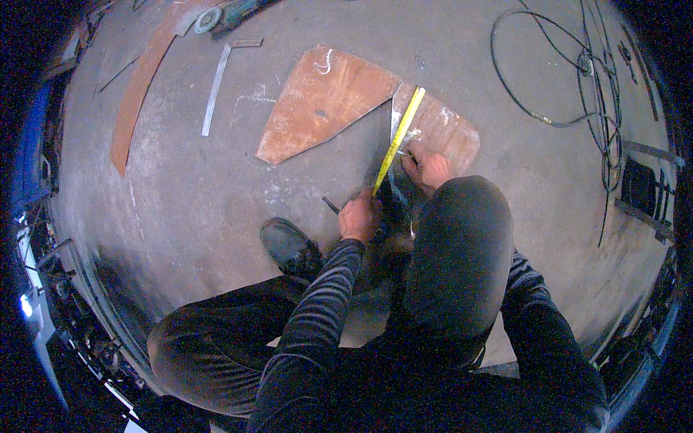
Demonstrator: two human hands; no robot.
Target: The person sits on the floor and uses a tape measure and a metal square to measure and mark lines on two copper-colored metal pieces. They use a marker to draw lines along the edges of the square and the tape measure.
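Observation:
My left hand is closed around the near end of a yellow tape measure; its case is hidden by the hand and shadow. A thin dark rod sticks out leftward from this hand. The tape blade runs away from me over the left part of a rusty steel plate, reaching its far edge. Over the near edge of that plate, my right hand is closed in a pinch beside the blade. A thin pale stick, like chalk, shows at its fingertips. A larger rusty steel plate lies to the left, their corners close together.
A metal square and a long rusty strip lie on the left of the floor. An angle grinder is at the far edge. Black cables coil at the right. My boot stands left of my left hand.

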